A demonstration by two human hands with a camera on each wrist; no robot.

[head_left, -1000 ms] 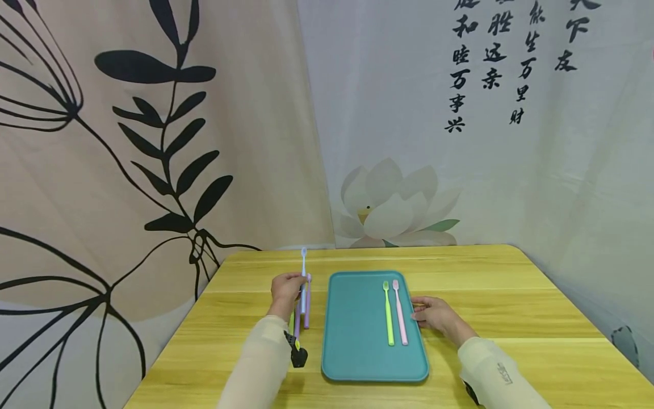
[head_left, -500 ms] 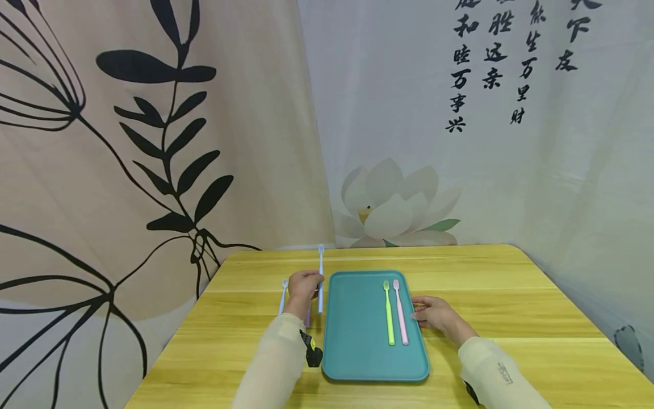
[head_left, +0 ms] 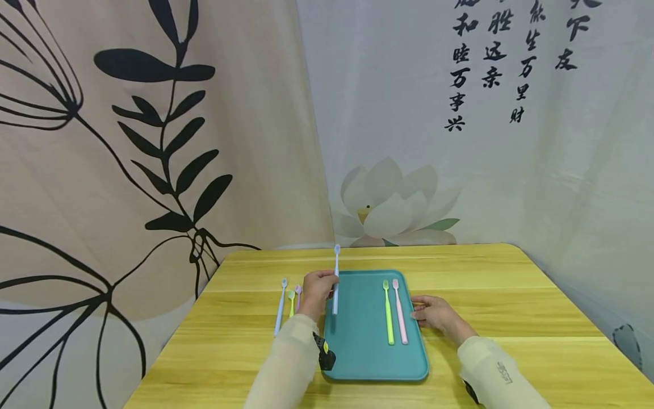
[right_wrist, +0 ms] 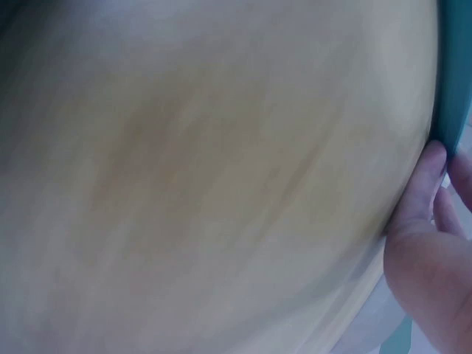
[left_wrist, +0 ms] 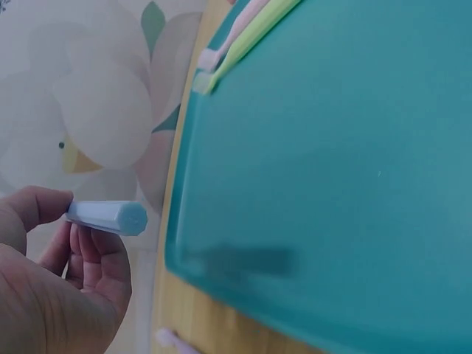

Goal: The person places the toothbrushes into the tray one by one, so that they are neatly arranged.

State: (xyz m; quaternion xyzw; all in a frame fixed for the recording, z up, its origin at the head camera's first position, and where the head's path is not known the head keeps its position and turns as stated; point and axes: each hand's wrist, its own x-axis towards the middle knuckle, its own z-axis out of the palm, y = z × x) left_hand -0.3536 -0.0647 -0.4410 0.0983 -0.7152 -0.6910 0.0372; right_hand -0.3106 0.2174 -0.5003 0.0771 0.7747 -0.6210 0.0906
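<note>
A light-blue toothbrush [head_left: 335, 289] stands upright with its bristle head up, pinched between the thumb and fingers of my left hand [head_left: 318, 288]. It hovers over the left rim of the teal tray [head_left: 357, 363], and its shadow falls on the tray in the left wrist view. Side by side on the tray's right half lie a green toothbrush [head_left: 389, 318] and a pink toothbrush [head_left: 401, 318]. My right hand [head_left: 438, 316] touches the tray's right rim with thumb and extended fingertips.
Left of the tray, another blue toothbrush [head_left: 280, 307], a green toothbrush [head_left: 292, 301] and a purple toothbrush [head_left: 298, 291] lie on the wooden table [head_left: 480, 272], partly behind my left arm. A printed cloth [head_left: 398, 113] hangs behind the table.
My left hand has carried the blue toothbrush rightward from the loose toothbrushes to above the tray's left rim. My right hand stays at the tray's edge.
</note>
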